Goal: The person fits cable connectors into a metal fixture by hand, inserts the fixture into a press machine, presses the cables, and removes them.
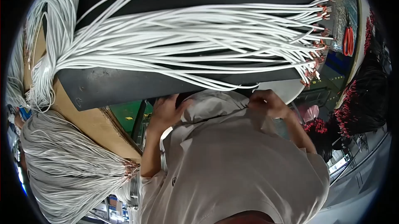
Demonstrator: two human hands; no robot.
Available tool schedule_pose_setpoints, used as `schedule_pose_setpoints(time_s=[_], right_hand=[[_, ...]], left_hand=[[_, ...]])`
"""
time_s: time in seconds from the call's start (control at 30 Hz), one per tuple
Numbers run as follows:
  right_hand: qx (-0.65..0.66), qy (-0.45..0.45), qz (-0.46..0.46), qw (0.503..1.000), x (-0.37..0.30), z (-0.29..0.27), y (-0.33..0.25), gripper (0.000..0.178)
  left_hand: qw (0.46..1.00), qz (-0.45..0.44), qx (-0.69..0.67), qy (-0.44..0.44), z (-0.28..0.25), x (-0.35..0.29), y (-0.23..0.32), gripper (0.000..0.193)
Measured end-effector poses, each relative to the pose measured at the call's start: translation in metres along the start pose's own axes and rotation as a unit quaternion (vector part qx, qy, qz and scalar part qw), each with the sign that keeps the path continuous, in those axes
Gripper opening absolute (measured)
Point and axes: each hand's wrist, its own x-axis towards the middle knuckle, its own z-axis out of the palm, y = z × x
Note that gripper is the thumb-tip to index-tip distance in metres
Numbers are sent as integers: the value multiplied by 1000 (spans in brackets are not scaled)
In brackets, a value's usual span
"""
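Observation:
A thick bundle of white wires (187,32) lies spread across a black mat (124,84), its ends tipped with red terminals (318,57) at the right. My left hand (166,109) rests at the mat's near edge, fingers curled under it and hidden. My right hand (268,102) is curled at the same edge, just below a stray white wire (237,86); what is in its fingers is hidden. My grey shirt (232,170) fills the lower middle.
Another big bundle of white wires (66,165) hangs at the lower left beside a brown cardboard sheet (87,122). Red-handled cutters (348,41) lie on a green bench at the right. Black wires with red terminals (365,99) pile up at the right edge.

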Motion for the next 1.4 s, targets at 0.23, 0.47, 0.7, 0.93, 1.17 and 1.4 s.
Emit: schedule_pose_setpoints(time_s=[0.23, 0.47, 0.7, 0.93, 1.17, 1.4], right_hand=[[-257, -57, -322, 909, 24, 84, -44, 12], [-329, -134, -240, 903, 41, 97, -54, 10], [-288, -254, -187, 904, 52, 102, -68, 11], [-212, -144, -245, 935, 44, 91, -93, 10], [-364, 203, -557, 718, -2, 11, -208, 38], [-517, 258, -470, 667, 63, 38, -243, 65]], left_hand=[[1000, 21, -3, -12, 31, -3, 2, 15], [997, 16, -66, 39, 35, 1, -3, 10], [987, 74, -36, 136, 40, 23, -12, 14], [993, 67, 98, 26, 18, 2, -41, 31], [963, 258, -73, -37, -140, 9, 126, 17], [868, 402, 224, 188, -180, 129, 175, 22]])
